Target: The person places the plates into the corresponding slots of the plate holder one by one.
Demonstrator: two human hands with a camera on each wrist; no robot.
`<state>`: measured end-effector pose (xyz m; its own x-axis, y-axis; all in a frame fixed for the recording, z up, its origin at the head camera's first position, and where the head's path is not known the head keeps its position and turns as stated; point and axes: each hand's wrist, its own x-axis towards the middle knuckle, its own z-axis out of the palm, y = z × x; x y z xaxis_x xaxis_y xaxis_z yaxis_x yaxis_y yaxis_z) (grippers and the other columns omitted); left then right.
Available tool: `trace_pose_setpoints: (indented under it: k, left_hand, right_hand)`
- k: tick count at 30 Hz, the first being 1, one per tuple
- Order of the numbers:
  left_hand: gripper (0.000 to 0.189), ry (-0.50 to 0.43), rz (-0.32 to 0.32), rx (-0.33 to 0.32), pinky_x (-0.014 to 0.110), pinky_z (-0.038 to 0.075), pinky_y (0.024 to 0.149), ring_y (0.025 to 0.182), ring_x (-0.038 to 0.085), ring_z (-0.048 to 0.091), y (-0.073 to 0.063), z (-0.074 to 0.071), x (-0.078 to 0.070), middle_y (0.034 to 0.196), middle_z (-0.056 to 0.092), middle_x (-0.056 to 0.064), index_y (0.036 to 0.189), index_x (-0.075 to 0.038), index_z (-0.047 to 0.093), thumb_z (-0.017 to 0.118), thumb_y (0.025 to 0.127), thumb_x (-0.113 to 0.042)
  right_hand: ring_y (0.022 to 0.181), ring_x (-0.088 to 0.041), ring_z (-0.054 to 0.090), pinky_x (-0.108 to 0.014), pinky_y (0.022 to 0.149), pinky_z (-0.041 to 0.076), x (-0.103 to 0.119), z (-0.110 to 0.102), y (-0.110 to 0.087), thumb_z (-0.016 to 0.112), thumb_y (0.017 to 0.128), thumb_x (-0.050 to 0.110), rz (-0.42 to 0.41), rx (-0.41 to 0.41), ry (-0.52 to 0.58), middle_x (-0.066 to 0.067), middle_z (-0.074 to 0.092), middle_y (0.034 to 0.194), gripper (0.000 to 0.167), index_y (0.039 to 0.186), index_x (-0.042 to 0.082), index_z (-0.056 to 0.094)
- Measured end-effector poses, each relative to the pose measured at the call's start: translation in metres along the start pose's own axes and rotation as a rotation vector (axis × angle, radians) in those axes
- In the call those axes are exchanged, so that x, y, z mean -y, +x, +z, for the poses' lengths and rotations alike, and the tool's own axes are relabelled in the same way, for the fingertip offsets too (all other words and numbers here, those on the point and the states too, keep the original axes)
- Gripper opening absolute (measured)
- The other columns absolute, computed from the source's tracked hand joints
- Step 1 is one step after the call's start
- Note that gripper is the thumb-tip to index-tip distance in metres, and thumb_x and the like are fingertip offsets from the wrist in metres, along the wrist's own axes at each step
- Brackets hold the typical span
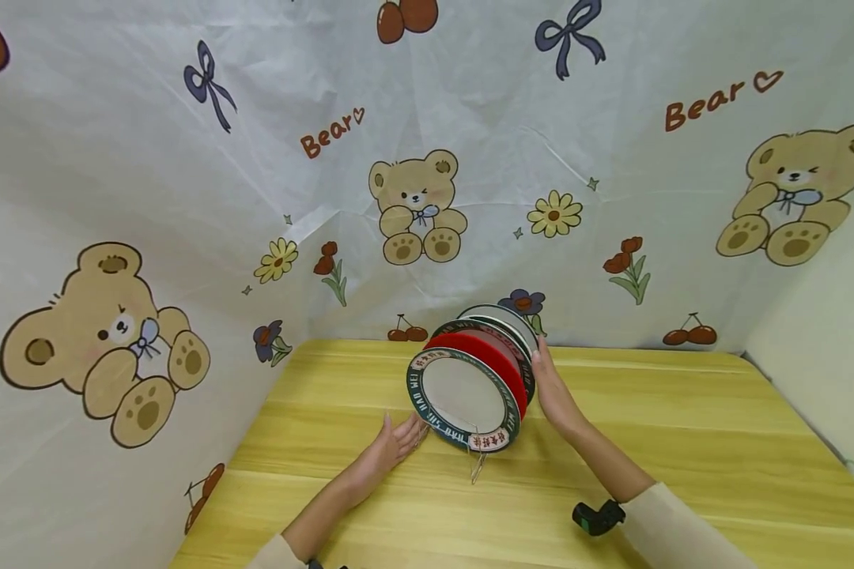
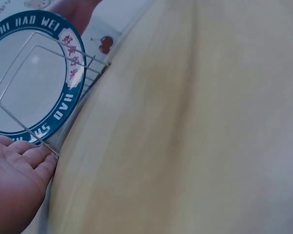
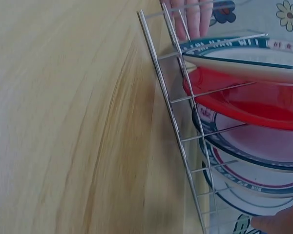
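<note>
Several round plates stand on edge in a row in a silver wire rack. Foremost is a white plate with a dark green lettered rim; behind it comes a red plate, then more rimmed plates. My left hand is at the rack's near left end, its extended fingers by the corner wire in the left wrist view. Along the far right side, my right hand rests with straight fingers against the rearmost plates. Its palm is hidden from the head view.
The rack stands on a yellow wood-grain table. A white cloth wall printed with bears rises behind and at the left. Near the right cuff a black wrist device shows.
</note>
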<state>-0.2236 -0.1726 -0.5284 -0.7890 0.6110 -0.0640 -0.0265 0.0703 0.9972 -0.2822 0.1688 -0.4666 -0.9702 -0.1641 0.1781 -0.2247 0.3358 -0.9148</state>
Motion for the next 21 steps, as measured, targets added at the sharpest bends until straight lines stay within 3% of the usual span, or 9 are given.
trace_pose_setpoints:
  k: [2, 4, 8, 12, 16, 21]
  left_hand:
    - [0.074, -0.01, -0.005, 0.015, 0.05, 0.008, 0.125, 0.154, 0.034, 0.01, -0.002, 0.003, -0.001, 0.168, 0.008, 0.015, 0.161, -0.002, -0.005, -0.01, 0.106, -0.051]
    - [0.075, -0.02, -0.015, -0.011, 0.047, 0.021, 0.123, 0.153, 0.036, 0.014, -0.003, 0.0, -0.003, 0.167, 0.011, 0.019, 0.161, 0.001, -0.001, -0.007, 0.107, -0.052]
    - [0.08, -0.021, -0.014, -0.18, 0.048, 0.036, 0.116, 0.15, 0.04, 0.025, 0.001, -0.022, -0.01, 0.163, 0.022, 0.025, 0.161, 0.002, 0.013, 0.008, 0.108, -0.058]
    - [0.078, -0.003, 0.028, -0.292, 0.057, 0.029, 0.119, 0.151, 0.039, 0.024, 0.016, -0.043, -0.022, 0.164, 0.022, 0.024, 0.163, -0.009, 0.015, 0.017, 0.106, -0.063]
    - [0.072, -0.016, 0.069, -0.304, 0.062, 0.021, 0.12, 0.153, 0.038, 0.018, 0.038, -0.052, -0.028, 0.166, 0.016, 0.023, 0.165, -0.016, 0.012, 0.017, 0.108, -0.06]
    - [0.066, -0.072, 0.083, -0.305, 0.068, 0.018, 0.118, 0.154, 0.041, 0.01, 0.066, -0.049, -0.025, 0.168, 0.009, 0.023, 0.165, -0.019, 0.009, 0.013, 0.11, -0.055]
  right_hand:
    - [0.155, -0.035, -0.007, -0.06, 0.123, -0.002, -0.003, -0.003, 0.001, 0.018, 0.114, 0.037, -0.014, 0.001, -0.004, -0.013, -0.008, 0.17, 0.061, 0.163, 0.012, -0.008]
    - [0.155, -0.035, -0.007, -0.059, 0.124, -0.002, -0.004, -0.005, 0.001, 0.018, 0.114, 0.035, -0.023, -0.016, -0.005, -0.013, -0.007, 0.17, 0.06, 0.163, 0.012, -0.007]
    - [0.155, -0.032, -0.006, -0.056, 0.124, -0.002, 0.005, -0.005, -0.009, 0.019, 0.113, 0.041, 0.004, -0.099, 0.016, -0.009, -0.006, 0.17, 0.062, 0.163, 0.015, -0.006]
    - [0.156, -0.029, -0.007, -0.055, 0.125, -0.003, 0.02, 0.004, -0.031, 0.021, 0.112, 0.043, 0.027, -0.154, 0.069, -0.002, -0.008, 0.17, 0.063, 0.163, 0.021, -0.008]
    - [0.155, -0.03, -0.009, -0.058, 0.124, -0.002, 0.032, 0.016, -0.05, 0.024, 0.113, 0.041, 0.032, -0.143, 0.118, -0.002, -0.011, 0.17, 0.064, 0.162, 0.022, -0.012]
    - [0.155, -0.031, -0.01, -0.059, 0.124, -0.001, 0.034, 0.035, -0.061, 0.027, 0.112, 0.042, 0.044, -0.111, 0.125, -0.006, -0.012, 0.17, 0.067, 0.162, 0.018, -0.012]
